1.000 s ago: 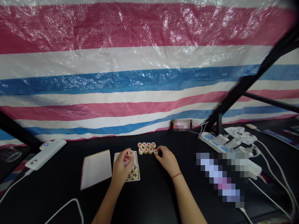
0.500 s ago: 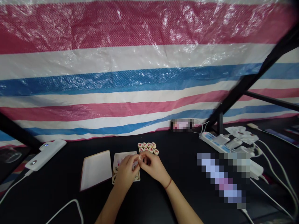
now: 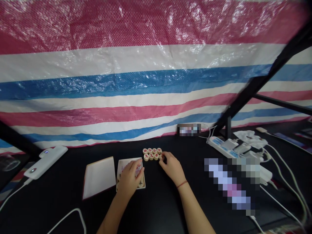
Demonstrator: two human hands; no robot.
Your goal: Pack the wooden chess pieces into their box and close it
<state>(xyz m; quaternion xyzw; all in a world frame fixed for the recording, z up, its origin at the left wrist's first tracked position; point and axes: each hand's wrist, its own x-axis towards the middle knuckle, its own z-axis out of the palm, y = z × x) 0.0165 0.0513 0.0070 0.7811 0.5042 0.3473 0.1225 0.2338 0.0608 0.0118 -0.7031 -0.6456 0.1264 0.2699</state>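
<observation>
Several round wooden chess pieces (image 3: 151, 153) with red characters lie in two rows on the black table. My right hand (image 3: 171, 167) reaches to the right end of the rows, fingertips pinched on a piece there. My left hand (image 3: 130, 179) rests curled over a small white box (image 3: 120, 164) that holds more pieces; its fingers dip into the box and hide most of the contents. The box's white lid (image 3: 99, 176) lies just to the left.
A striped plastic tarp (image 3: 146, 81) hangs behind the table. A white power bank (image 3: 45, 161) with a cable lies at the left. Power strips (image 3: 234, 149) with plugs and white cables crowd the right side. A black metal frame (image 3: 255, 81) slants across the right.
My right hand took a piece from my left hand near the box and carried it up to the right end of the rows. My left hand dropped back into the box.
</observation>
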